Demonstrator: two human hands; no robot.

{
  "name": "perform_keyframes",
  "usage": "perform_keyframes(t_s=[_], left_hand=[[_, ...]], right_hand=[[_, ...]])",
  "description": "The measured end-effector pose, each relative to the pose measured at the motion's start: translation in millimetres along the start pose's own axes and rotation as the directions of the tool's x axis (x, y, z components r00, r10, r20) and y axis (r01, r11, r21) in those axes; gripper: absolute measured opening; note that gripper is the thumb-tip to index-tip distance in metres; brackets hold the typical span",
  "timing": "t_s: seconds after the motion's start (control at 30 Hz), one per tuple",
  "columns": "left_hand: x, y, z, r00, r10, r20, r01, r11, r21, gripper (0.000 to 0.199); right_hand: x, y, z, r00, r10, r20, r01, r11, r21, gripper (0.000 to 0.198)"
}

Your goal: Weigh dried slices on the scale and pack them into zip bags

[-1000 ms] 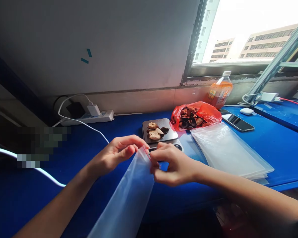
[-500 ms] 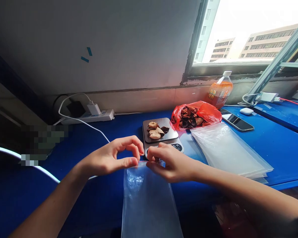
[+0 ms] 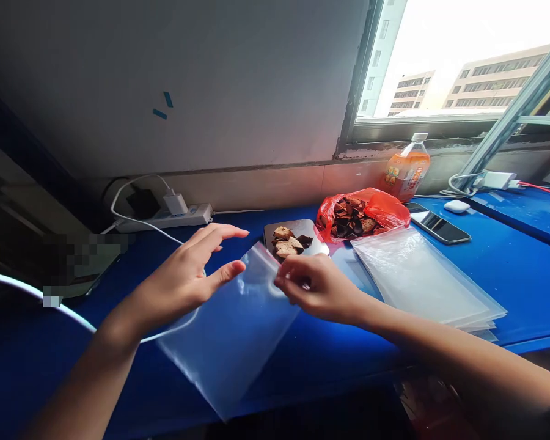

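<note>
A clear zip bag (image 3: 238,330) hangs slanted over the blue table, its top corner pinched by my right hand (image 3: 325,287). My left hand (image 3: 178,275) is just left of the bag's upper edge, thumb and fingers apart, with nothing between them. Behind the bag stands a small kitchen scale (image 3: 309,235), its front partly covered by the bag and my right hand. Several dried brown and pale pieces (image 3: 288,243) lie on the scale's plate. A red plastic bag (image 3: 389,208), open at the top, holds more dark dried pieces (image 3: 352,220) behind the scale.
A stack of clear bags (image 3: 426,281) lies on the right, near a phone (image 3: 440,223) and a white earbud case (image 3: 457,206). An orange drink bottle (image 3: 407,168) stands by the window. A power strip (image 3: 192,216) and white cable (image 3: 68,308) are on the left.
My left hand has opened and moved left and up, away from the bag. The clear zip bag has swung from upright to slanted, its lower end now to the left, still in my right hand.
</note>
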State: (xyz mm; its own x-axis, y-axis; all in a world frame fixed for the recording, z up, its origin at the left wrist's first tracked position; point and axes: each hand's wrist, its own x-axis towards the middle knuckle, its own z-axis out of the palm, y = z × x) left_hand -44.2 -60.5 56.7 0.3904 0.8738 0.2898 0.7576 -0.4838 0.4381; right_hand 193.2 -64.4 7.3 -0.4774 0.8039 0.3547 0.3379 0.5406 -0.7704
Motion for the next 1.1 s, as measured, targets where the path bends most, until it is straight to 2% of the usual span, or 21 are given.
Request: perform_keyframes(t_s=[0.03, 0.1, 0.17, 0.23, 0.33, 0.47, 0.57, 0.63, 0.7, 0.77, 0.83, 0.9, 0.97, 1.1], left_hand=[[-3.6, 5.9, 1.1, 0.995, 0.057, -0.083, -0.05, 0.995, 0.087, 0.048], [-9.8, 16.4, 7.5, 0.951, 0.212, -0.226, -0.15, 0.953, 0.263, 0.053], [-13.4, 22.0, 19.1, 0.912, 0.344, -0.222, -0.237, 0.887, 0.397, 0.068], [-14.2, 22.1, 32.8, 0.908, 0.401, -0.125, -0.3, 0.827, 0.475, 0.084], [-13.1, 16.9, 46.8, 0.923, 0.385, -0.017, -0.325, 0.802, 0.501, 0.098], [-13.4, 13.5, 48.1, 0.928, 0.372, 0.011, -0.323, 0.789, 0.523, 0.12], [-12.6, 13.5, 45.5, 0.932, 0.363, -0.011, -0.304, 0.795, 0.525, 0.114], [-10.3, 12.4, 43.0, 0.931, 0.364, -0.036, -0.299, 0.814, 0.497, 0.104], [-7.4, 10.4, 38.8, 0.934, 0.353, -0.061, -0.291, 0.848, 0.442, 0.098], [-5.1, 7.8, 33.4, 0.949, 0.303, -0.081, -0.253, 0.892, 0.375, 0.097], [-3.8, 5.0, 28.8, 0.968, 0.236, -0.087, -0.197, 0.926, 0.323, 0.098], [-3.2, 2.9, 26.9, 0.979, 0.192, -0.074, -0.162, 0.942, 0.294, 0.099], [-2.5, 2.2, 27.4, 0.985, 0.165, -0.041, -0.148, 0.95, 0.274, 0.098], [0.1, 5.1, 31.0, 0.991, 0.129, 0.042, -0.135, 0.962, 0.238, 0.094]], right_hand=[[0.9, 0.8, 2.7, 0.997, 0.034, -0.071, -0.033, 0.999, 0.016, 0.009], [2.8, 1.4, 8.8, 0.985, 0.066, -0.161, -0.06, 0.997, 0.044, 0.013], [3.4, 0.5, 14.6, 0.983, 0.026, -0.181, -0.011, 0.997, 0.079, 0.023], [2.4, -1.8, 18.8, 0.991, -0.049, -0.125, 0.065, 0.989, 0.131, 0.029], [-0.5, -5.1, 21.0, 0.992, -0.123, 0.003, 0.12, 0.972, 0.202, 0.031], [-1.3, -6.2, 18.9, 0.986, -0.164, 0.016, 0.153, 0.95, 0.272, 0.04], [1.4, -5.4, 13.4, 0.976, -0.215, 0.034, 0.2, 0.944, 0.261, 0.031], [5.1, -1.1, 6.3, 0.965, -0.262, -0.004, 0.259, 0.954, 0.15, 0.026], [10.6, 9.4, -3.1, 0.948, -0.289, -0.133, 0.278, 0.956, -0.092, 0.028], [17.3, 25.7, -12.7, 0.923, -0.285, -0.257, 0.182, 0.915, -0.361, 0.029], [23.5, 43.8, -20.4, 0.931, -0.234, -0.279, 0.06, 0.855, -0.516, 0.029], [27.9, 58.4, -25.1, 0.954, -0.166, -0.252, -0.006, 0.825, -0.566, 0.029], [30.2, 66.5, -27.2, 0.966, -0.114, -0.233, -0.033, 0.838, -0.545, 0.026], [31.2, 66.9, -28.9, 0.98, -0.083, -0.179, -0.016, 0.871, -0.491, 0.016]])
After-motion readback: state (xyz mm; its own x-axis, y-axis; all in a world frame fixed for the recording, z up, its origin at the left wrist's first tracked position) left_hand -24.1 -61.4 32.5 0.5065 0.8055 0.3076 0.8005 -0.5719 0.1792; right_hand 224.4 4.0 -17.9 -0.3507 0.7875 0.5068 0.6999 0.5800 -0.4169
